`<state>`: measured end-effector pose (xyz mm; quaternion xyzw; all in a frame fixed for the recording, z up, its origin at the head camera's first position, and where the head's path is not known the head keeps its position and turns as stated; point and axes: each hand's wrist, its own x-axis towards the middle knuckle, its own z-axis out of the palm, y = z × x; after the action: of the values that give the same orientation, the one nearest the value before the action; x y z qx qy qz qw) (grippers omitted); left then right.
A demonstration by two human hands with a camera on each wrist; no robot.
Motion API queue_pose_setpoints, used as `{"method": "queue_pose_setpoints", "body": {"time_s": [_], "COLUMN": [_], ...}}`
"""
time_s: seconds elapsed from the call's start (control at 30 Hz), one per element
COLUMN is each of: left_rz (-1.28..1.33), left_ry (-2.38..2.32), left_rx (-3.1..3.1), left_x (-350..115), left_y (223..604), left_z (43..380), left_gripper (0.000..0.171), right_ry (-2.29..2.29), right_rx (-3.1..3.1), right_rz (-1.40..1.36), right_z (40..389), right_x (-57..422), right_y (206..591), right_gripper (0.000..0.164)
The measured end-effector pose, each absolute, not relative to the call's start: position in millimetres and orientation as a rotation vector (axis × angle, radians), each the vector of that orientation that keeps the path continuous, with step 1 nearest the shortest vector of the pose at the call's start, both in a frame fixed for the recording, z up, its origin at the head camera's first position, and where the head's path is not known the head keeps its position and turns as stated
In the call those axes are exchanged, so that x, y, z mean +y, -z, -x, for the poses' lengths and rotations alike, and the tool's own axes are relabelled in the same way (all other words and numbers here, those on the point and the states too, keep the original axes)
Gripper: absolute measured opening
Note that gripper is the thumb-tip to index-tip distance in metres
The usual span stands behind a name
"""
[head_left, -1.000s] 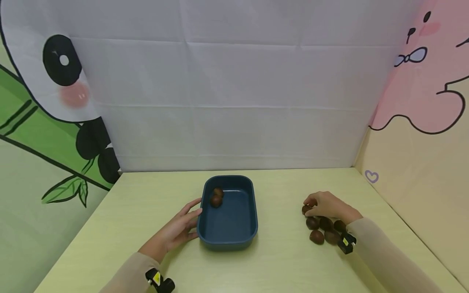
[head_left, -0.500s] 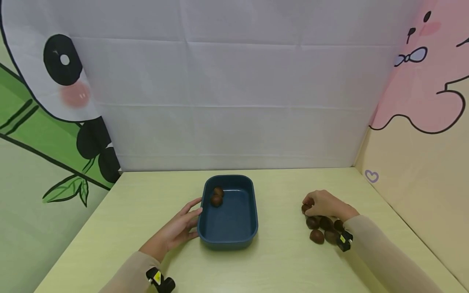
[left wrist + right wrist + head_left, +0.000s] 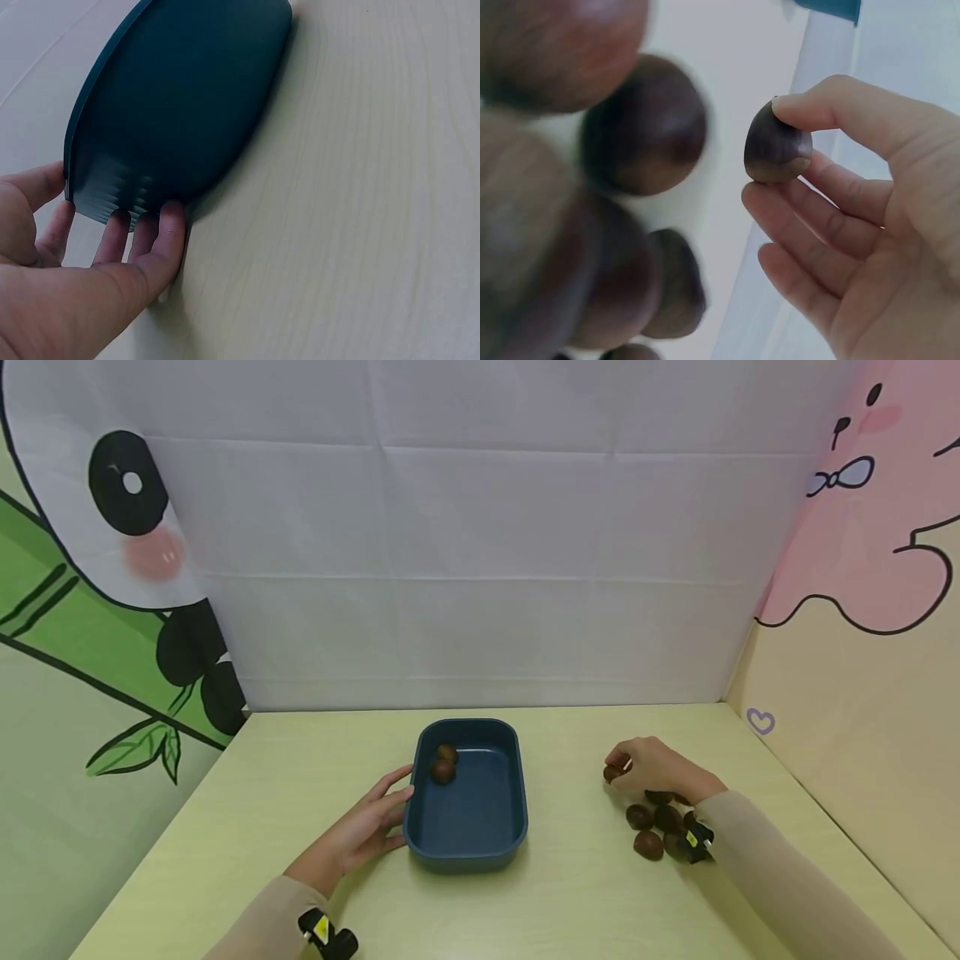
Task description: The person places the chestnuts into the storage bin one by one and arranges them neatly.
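Observation:
A dark blue rectangular container (image 3: 472, 822) stands in the middle of the table, with two brown chestnuts (image 3: 443, 770) at its far left inside. My left hand (image 3: 358, 833) rests on the container's left wall, its spread fingertips (image 3: 172, 212) against the outside in the left wrist view. To the right, my right hand (image 3: 663, 768) pinches a chestnut (image 3: 769, 154) between thumb and fingers. Several more chestnuts (image 3: 648, 845) lie on the table below that hand, some partly hidden by the wrist and sleeve.
The pale wooden table (image 3: 555, 902) ends at a white back panel (image 3: 480, 643). Printed side panels border it, a panda on the left and a pink figure (image 3: 847, 560) on the right. Each wrist wears a small black camera (image 3: 327, 935).
My right hand has moved a little left and away from me with the pinched chestnut, uncovering more of the pile. The left hand and container have stayed still.

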<state>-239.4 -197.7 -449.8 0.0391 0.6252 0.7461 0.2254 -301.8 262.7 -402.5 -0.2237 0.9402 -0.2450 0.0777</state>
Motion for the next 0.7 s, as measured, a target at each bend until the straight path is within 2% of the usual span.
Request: {"method": "queue_pose_setpoints", "body": {"time_s": [0.27,0.53,0.7], "left_rz": [-0.093,-0.115,-0.111], "left_ry": [-2.054,-2.051,-2.047], "left_rx": [1.74,1.724,1.729], "left_x": [-197.2,-198.1,-199.0], "left_y": [450.2,450.2,450.2], "left_z": [240.5,240.4,240.5], "left_gripper": [0.065,0.066,0.067], "right_ry": [0.8,0.811,0.744], "right_rx": [2.745,2.683,2.664], "right_rz": [0.824,0.994,1.099], "right_z": [305.2,307.0,311.2], "right_x": [225.7,172.7,137.8], "right_y": [379.0,358.2,349.1], "right_gripper": [0.031,0.026,0.028]}}
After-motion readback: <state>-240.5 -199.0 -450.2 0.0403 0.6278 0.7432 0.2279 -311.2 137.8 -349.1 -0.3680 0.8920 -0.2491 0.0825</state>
